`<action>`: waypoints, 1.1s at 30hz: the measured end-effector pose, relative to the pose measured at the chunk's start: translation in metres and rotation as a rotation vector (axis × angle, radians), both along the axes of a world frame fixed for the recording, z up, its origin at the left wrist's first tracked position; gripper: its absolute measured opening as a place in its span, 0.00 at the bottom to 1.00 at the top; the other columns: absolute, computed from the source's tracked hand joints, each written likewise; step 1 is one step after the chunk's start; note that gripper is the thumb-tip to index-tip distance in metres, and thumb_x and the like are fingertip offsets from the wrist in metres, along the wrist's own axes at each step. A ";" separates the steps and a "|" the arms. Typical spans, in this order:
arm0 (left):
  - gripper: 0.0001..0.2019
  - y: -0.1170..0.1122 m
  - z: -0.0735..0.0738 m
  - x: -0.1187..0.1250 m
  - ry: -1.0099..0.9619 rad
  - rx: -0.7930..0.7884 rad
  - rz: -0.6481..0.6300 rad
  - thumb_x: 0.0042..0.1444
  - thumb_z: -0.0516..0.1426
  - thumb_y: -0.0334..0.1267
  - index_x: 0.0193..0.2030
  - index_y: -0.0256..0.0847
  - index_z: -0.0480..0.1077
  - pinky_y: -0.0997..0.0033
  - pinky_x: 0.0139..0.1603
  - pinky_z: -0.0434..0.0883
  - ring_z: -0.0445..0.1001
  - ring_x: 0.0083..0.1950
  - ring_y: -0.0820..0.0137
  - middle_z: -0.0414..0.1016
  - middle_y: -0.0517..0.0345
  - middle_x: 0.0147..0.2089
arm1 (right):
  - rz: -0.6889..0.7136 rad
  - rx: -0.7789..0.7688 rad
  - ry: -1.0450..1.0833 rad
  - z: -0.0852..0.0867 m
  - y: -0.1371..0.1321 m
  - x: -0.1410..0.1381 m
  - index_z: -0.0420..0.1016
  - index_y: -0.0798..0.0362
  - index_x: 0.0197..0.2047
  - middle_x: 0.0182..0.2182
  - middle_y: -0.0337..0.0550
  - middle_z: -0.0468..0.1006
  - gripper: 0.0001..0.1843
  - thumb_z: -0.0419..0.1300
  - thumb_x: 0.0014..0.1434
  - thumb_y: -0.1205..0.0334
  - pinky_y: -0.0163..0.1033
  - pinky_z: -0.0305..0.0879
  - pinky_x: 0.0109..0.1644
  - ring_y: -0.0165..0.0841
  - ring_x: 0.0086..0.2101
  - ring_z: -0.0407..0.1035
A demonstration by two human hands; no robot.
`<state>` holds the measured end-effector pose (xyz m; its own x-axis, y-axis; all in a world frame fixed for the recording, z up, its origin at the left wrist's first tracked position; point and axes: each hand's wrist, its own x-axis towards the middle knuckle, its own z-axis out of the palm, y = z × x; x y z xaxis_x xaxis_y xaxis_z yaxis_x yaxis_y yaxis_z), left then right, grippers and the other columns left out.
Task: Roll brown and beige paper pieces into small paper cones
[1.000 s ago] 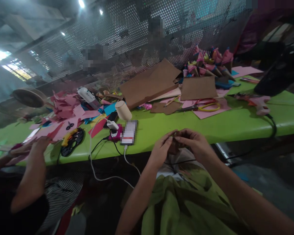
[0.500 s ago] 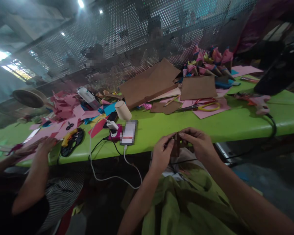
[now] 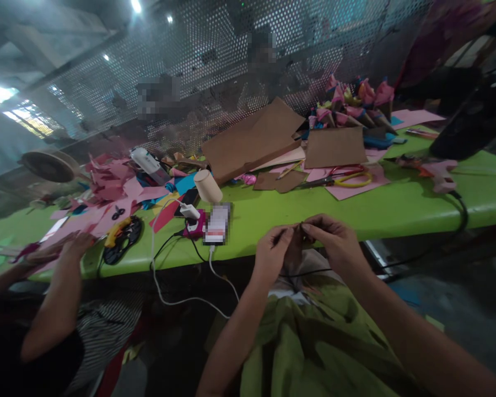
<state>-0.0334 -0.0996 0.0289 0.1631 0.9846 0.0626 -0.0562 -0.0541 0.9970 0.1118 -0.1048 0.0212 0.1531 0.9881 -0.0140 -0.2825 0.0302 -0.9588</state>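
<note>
My left hand (image 3: 273, 255) and my right hand (image 3: 334, 242) meet just below the front edge of the green table (image 3: 397, 212), over my lap. Both are closed in a pinch on a small brown paper piece (image 3: 296, 248) held between their fingertips. The piece is mostly hidden by my fingers. A thin black cable (image 3: 306, 272) runs under my hands.
On the table lie brown cardboard sheets (image 3: 252, 140), pink paper scraps (image 3: 107, 184), scissors (image 3: 347, 177), a glue gun (image 3: 440, 176), a paper cup (image 3: 207, 186), chargers with cables (image 3: 196, 223) and paper cones (image 3: 355, 107). Another person's arms (image 3: 53, 298) work at the left.
My fingers have shifted on the brown piece, which now shows less between them. The person at the left has moved their hands slightly.
</note>
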 end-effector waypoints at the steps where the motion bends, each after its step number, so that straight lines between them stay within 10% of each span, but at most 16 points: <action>1: 0.15 0.003 0.001 0.001 -0.064 -0.072 0.000 0.53 0.65 0.52 0.35 0.41 0.80 0.67 0.48 0.72 0.76 0.41 0.67 0.81 0.56 0.37 | 0.007 0.002 -0.005 0.000 -0.001 0.000 0.78 0.49 0.26 0.22 0.36 0.74 0.14 0.73 0.44 0.50 0.37 0.66 0.31 0.29 0.24 0.66; 7: 0.19 0.012 0.008 0.005 -0.243 -0.274 -0.024 0.37 0.74 0.49 0.27 0.38 0.74 0.75 0.37 0.68 0.68 0.30 0.76 0.73 0.64 0.26 | 0.036 0.033 -0.049 0.001 -0.002 0.002 0.79 0.49 0.28 0.24 0.37 0.78 0.14 0.73 0.46 0.48 0.38 0.69 0.33 0.31 0.26 0.69; 33: 0.16 0.023 0.004 -0.006 0.046 -0.103 -0.079 0.44 0.70 0.49 0.28 0.38 0.75 0.73 0.37 0.68 0.70 0.31 0.73 0.76 0.61 0.27 | 0.076 0.025 -0.075 0.003 -0.003 0.002 0.79 0.48 0.29 0.25 0.39 0.79 0.19 0.73 0.45 0.43 0.39 0.70 0.34 0.32 0.27 0.71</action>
<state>-0.0393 -0.0766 0.0332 0.2413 0.9693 -0.0477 -0.0099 0.0517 0.9986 0.1139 -0.1079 0.0240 0.0776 0.9968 0.0197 -0.2122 0.0358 -0.9766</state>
